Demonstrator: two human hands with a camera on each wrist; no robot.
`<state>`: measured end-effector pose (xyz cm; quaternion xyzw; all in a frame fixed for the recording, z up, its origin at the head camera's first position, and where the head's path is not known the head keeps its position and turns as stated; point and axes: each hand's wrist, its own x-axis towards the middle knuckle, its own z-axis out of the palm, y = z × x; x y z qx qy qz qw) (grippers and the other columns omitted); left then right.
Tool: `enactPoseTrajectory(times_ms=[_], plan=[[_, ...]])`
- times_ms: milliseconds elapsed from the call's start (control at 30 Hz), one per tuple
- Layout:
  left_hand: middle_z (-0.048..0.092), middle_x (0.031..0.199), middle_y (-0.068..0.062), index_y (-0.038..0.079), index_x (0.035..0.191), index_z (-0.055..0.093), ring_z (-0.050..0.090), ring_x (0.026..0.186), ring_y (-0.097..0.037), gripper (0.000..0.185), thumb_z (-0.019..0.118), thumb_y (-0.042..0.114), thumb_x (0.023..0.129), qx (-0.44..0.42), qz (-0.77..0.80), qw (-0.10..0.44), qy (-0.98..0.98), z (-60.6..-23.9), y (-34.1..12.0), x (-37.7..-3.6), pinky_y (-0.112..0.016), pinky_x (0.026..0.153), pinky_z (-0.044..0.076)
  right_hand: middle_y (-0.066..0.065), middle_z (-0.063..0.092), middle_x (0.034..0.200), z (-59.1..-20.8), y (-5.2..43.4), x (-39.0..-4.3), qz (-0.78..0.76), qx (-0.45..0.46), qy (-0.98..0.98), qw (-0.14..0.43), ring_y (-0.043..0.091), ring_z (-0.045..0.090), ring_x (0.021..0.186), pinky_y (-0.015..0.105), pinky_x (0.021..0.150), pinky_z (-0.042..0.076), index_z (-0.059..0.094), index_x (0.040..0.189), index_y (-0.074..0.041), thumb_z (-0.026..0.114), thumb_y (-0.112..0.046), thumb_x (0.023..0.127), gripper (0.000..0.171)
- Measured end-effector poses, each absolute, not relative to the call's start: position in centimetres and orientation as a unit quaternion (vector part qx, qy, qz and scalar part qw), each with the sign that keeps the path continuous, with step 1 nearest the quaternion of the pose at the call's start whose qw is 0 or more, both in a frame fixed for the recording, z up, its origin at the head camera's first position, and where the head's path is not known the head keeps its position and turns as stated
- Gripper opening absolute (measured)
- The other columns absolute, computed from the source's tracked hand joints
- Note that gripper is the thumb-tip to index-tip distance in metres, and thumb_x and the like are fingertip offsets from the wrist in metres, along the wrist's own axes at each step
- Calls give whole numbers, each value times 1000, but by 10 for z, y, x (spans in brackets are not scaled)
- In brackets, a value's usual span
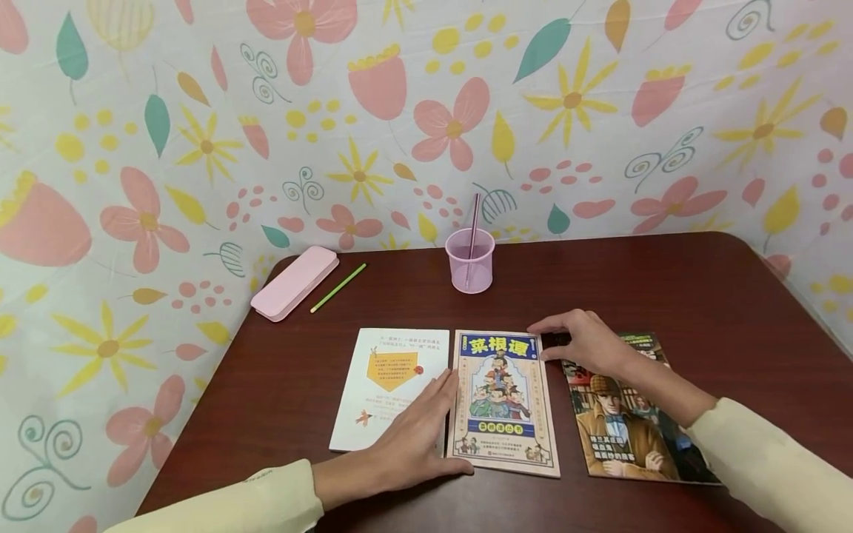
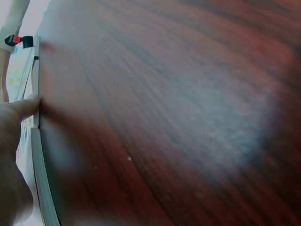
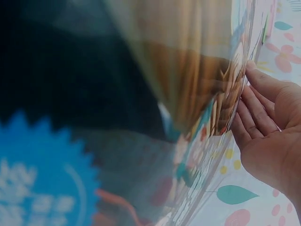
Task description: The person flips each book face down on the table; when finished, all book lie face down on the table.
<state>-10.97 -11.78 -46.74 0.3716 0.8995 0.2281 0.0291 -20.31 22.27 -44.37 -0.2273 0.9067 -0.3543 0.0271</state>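
I see three books lying side by side on the bench [image 1: 700, 296]; my left hand [image 1: 416, 437] rests flat and open against the middle book [image 1: 503, 403], while my right hand [image 1: 586, 342] pinches its far corner. It lies just beside the white book [image 1: 386, 377], so I judge the lining-up nearly done, only squaring against the detective book [image 1: 626, 437] left.

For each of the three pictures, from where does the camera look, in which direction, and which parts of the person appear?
Head: from above, forward and down at the table; both sleeves, left hand and right hand at the middle book.
Left wrist: low beside the left hand, along the tabletop; fingers touch the book's edge.
Right wrist: very close to a glossy cover, blurred; the right hand shows.
Shared: head and left wrist both show the left hand at the book's edge.
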Motion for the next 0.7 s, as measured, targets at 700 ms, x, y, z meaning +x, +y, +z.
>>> enactPoseTrajectory(times_ms=[700], plan=[[16,174,-24,-5,166,20,16,161,-34,123,93,45,82,328,264,81,903,-465,-117,-108,-47,125,28,14,76,121,-444,226,-207,-364,-236,900,36,36,72,113,45,85,62,76,128,-2,87,-7,88,42]])
